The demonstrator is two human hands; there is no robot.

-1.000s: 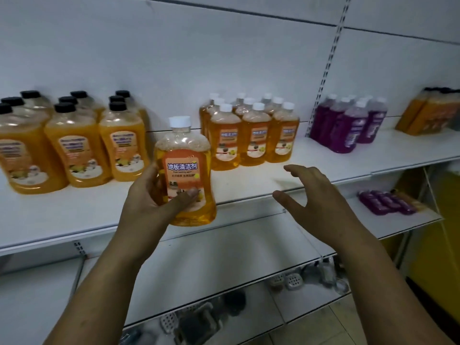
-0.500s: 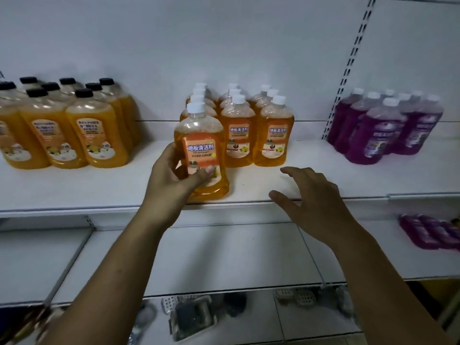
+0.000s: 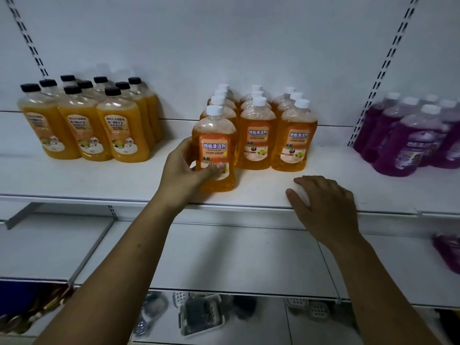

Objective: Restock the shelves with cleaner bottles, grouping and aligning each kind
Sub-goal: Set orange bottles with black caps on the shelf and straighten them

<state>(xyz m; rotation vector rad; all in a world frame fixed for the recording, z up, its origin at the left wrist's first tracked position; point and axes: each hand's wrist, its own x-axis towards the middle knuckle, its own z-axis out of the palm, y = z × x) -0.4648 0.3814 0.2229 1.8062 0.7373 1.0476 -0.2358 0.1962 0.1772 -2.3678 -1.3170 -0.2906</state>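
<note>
Centre-right, a wide strip of bare shelf (image 3: 333,165) runs to the back wall (image 3: 336,90) between the white-capped bottles (image 3: 257,143) and the purple bottles (image 3: 408,145) — room for a hand. Left of centre, the gap beside the black-capped bottles (image 3: 84,130) is partly taken — by the left hand (image 3: 181,170) and its held bottle (image 3: 215,148).

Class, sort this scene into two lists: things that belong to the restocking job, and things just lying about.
Job: left hand gripping white-capped orange bottle; white-capped group; black-capped orange bottles; purple bottles; shelf.
Lying about: plastic tray, white perforated dishes, bottom level.
</note>
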